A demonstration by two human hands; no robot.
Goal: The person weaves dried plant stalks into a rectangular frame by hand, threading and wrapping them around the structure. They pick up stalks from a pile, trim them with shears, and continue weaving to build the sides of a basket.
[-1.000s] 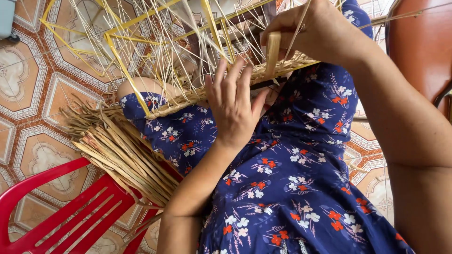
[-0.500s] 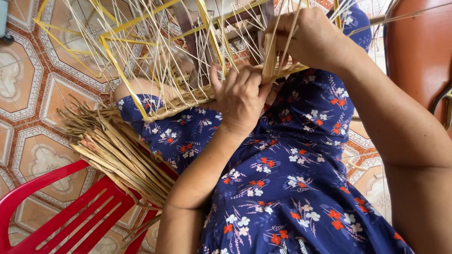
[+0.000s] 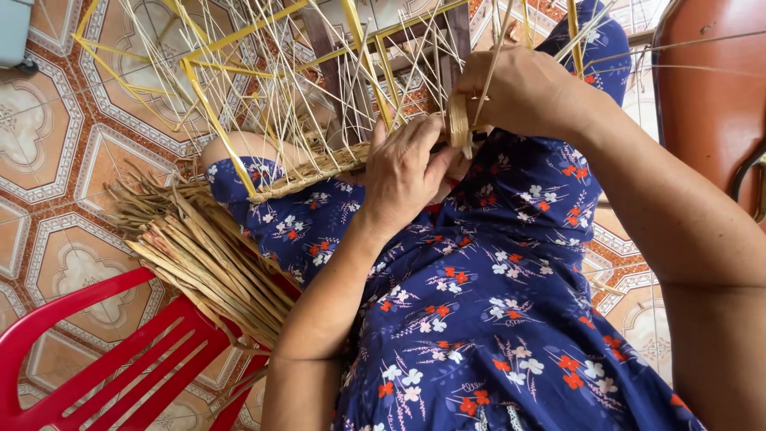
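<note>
No packages, labels or signs are legible; a pale grey-blue object [image 3: 14, 32] sits at the upper left corner of the frame, its kind not discernible.

Surface: a tiled floor [image 3: 48, 152] with ornate orange, white and brown patterns fills the left side. A red plastic chair [image 3: 104, 359] occupies the lower left. A brown rounded object [image 3: 710, 96] stands at the upper right edge.

The woven frame [image 3: 319, 80], built of yellow ribs and thin pale upright strands, rests on the lap against a blue floral dress [image 3: 479, 319] in the upper centre. Its woven lower edge runs from centre left up toward centre right, slightly tilted; the strands fan upward out of frame.

The left hand [image 3: 407, 172] lies flat on the woven edge, fingers extended, thumb pressing toward a flat tan strip [image 3: 458, 124]. The right hand [image 3: 523, 88] is closed around that strip, pinching it upright. A bundle of dried reeds [image 3: 207, 255] lies across the left thigh, long axis running from upper left to lower right.
</note>
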